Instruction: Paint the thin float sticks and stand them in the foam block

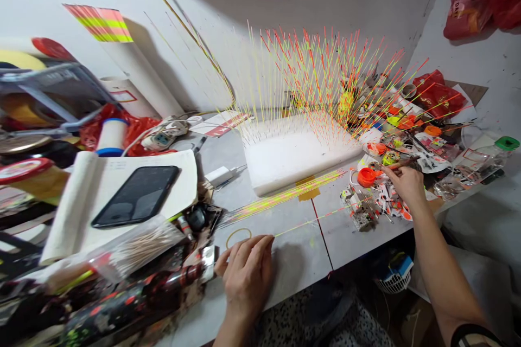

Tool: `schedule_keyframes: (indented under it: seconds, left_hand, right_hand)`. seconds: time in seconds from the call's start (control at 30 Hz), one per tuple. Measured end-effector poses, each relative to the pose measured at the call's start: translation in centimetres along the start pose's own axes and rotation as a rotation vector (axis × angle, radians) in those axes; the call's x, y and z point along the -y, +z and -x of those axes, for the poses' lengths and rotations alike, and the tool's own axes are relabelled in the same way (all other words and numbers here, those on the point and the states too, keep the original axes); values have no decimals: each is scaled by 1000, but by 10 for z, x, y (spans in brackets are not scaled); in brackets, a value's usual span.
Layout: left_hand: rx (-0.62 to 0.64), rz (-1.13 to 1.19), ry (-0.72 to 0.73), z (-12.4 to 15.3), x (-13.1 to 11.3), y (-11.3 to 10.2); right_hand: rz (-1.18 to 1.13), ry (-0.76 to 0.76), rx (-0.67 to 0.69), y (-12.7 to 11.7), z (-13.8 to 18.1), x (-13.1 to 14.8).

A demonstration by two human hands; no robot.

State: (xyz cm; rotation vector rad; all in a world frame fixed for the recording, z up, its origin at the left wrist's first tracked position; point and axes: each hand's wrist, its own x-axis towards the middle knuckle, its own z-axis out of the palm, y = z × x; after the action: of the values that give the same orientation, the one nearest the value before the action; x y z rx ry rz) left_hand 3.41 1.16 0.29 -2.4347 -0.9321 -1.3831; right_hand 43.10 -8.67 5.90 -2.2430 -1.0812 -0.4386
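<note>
Low over the front of the desk, my left hand is closed, pinching one end of a thin painted stick that points right. My right hand is closed in a pinch above the paint pots, around what looks like a slim dark-handled paintbrush; its tip is hard to make out. Just left of those fingers sits an orange paint pot. Many thin yellow and red sticks stand upright in a white foam block. A loose bundle of similar sticks lies along its front edge.
At left are a phone on an open notebook, a bag of cotton swabs and a dark bottle. A rubber band lies near my left hand. Paint-stained clutter covers the right side. The desk's front edge is close.
</note>
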Motion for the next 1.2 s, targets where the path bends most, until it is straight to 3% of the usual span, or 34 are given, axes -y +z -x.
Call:
schedule_keyframes:
  seconds: [0.17,0.27,0.43,0.6,0.73,0.83,0.97,1.2]
  left_hand:
    - [7,28,-22,-1,-2,-2]
    - [9,35,-38,-2,-3,-3]
    - [6,42,-60,-3,-5,-3]
    - [-7,30,-55,-4,-7,-3]
    - [-5,28,-59,-3,-8,-3]
    - [-6,37,-61,-3,-9,-3]
    - [-4,42,-60,-2,-8,-3]
    - [0,42,-57,-1,-7,-2]
  right_hand:
    - [-242,-316,66,-2,15,7]
    - [-282,-417,135,-3,24,6]
    - [-239,-459,64,-23,41,5]
    - [-343,-357,-133,-40,99,48]
    - [-660,-491,-173,-18,156,94]
    - [-752,-491,-190,7,181,118]
    - [-773,-455,-205,26,190,131]
    - [-735,-490,-226,35,188,133]
